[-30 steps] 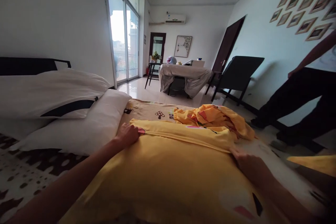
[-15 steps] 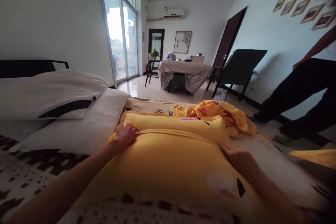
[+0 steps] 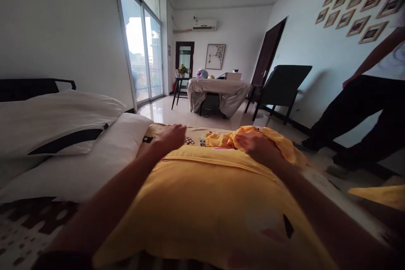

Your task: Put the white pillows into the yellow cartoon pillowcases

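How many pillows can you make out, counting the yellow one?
3: the yellow pillow in front, nearest the camera; a black-marked white pillow at left; and a second white pillow partly beneath it. More may be hidden underneath.

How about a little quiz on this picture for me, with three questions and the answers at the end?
1. Fill the gap: the big pillow in front is coloured ____.
2. True or false: the white pillows lie to the right of the big pillow in the picture.
3. Which of the person's two hands is nearer the crumpled cloth?

Key:
1. Yellow.
2. False; the white pillows are on the left.
3. The right hand.
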`<state>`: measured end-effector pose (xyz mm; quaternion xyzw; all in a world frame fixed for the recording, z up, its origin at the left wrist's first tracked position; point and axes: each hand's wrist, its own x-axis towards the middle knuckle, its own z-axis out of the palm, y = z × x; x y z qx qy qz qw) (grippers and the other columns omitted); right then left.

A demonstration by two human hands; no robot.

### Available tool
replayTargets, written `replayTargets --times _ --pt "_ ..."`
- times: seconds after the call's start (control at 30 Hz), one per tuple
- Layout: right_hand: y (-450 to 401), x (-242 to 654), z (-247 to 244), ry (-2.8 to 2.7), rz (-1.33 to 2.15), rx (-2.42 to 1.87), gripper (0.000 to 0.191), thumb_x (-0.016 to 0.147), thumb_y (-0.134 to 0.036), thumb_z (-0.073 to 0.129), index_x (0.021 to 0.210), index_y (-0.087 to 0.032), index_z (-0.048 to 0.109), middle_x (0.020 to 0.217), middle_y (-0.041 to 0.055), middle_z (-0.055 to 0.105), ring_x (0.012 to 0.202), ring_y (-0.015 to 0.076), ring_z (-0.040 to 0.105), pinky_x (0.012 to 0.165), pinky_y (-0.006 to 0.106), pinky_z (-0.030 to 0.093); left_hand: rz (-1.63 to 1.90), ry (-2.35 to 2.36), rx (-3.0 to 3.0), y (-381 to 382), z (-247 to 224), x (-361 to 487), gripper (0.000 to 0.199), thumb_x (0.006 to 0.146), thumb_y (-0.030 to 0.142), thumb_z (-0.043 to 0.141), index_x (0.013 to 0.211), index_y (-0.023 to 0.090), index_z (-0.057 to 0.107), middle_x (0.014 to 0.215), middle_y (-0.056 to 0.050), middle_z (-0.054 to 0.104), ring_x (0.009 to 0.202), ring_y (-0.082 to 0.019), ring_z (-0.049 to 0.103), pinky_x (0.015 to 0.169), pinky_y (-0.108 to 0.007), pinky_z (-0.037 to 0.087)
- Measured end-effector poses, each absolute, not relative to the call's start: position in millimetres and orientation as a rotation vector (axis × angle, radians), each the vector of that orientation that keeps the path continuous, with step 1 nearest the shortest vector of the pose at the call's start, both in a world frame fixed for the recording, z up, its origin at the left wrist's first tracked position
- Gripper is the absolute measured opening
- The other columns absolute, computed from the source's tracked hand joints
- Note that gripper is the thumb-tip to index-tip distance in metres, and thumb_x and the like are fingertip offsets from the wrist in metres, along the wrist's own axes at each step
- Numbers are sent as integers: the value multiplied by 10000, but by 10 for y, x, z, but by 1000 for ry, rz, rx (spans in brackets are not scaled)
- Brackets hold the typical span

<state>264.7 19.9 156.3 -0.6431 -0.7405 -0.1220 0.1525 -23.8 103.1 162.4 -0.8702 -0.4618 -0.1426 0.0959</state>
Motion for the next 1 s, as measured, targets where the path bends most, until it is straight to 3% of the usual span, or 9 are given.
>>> replayTargets --times 0.1,0.17,0.23,0.33,0.43,0.6,0.8,0.9,1.0 --pt "456 2325 1195 -2205 -288 -1781 507 949 -453 329 1327 -167 510 1340 113 551 1216 259 522 1002 430 389 -389 -1263 -2679 1037 1239 63 397 963 332 330 1214 157 583 1335 -131 548 1260 -226 477 1048 -403 364" --pt "447 2533 713 -2325 -132 -1710 544 954 -508 285 1384 -216 448 1438 74 448 1343 240 387 1066 463 329 -313 -1267 -2755 1031 764 -132 473 973 434 297 1354 217 474 1422 -87 476 1343 -210 395 1073 -406 355" --pt "349 2967 179 -2174 -142 -1792 585 940 -554 272 1419 -242 398 1489 73 367 1385 239 315 1081 489 306 -350 -1463 -2791 1048 265 -512 564 975 498 206 1468 238 294 1517 -69 320 1424 -218 241 1138 -468 245" --pt "195 3558 -465 -1932 -155 -1939 591 945 -521 222 1458 -245 323 1501 88 341 1377 247 332 1039 501 360 -413 -1684 -2746 1103 -274 -966 573 981 480 131 1509 257 121 1563 -45 171 1452 -217 123 1159 -505 164" --pt "135 3734 -730 -1894 -164 -1947 562 955 -439 204 1478 -247 275 1503 89 340 1366 231 353 1027 464 385 -484 -1755 -2730 1148 -464 -1026 552 983 471 137 1506 312 55 1574 -20 118 1456 -207 95 1161 -509 147" --pt "187 3595 -706 -1875 -197 -1943 553 959 -409 199 1489 -254 234 1494 82 362 1350 219 381 1025 458 387 -459 -1745 -2772 1183 -428 -861 549 987 455 134 1507 299 56 1576 -19 119 1458 -182 81 1171 -496 110" --pt "131 3647 -520 -1922 -252 -1909 560 953 -426 203 1444 -193 339 1437 115 443 1318 229 426 983 439 416 -328 -1729 -2777 1118 -183 -958 569 988 436 154 1511 212 133 1565 -59 164 1450 -198 138 1173 -450 155" --pt "66 3716 -123 -2097 -302 -1779 549 946 -438 264 1410 -173 390 1399 138 485 1275 243 475 967 433 408 -115 -1643 -2830 1066 263 -1042 537 977 408 268 1473 204 294 1511 -77 324 1396 -219 310 1135 -403 272" --pt "128 3522 518 -2246 -323 -1738 528 937 -405 315 1398 -164 405 1413 132 469 1260 260 486 990 456 369 29 -1619 -2767 1056 886 -864 383 906 270 450 1243 156 591 1292 -141 589 1183 -284 557 988 -412 427"
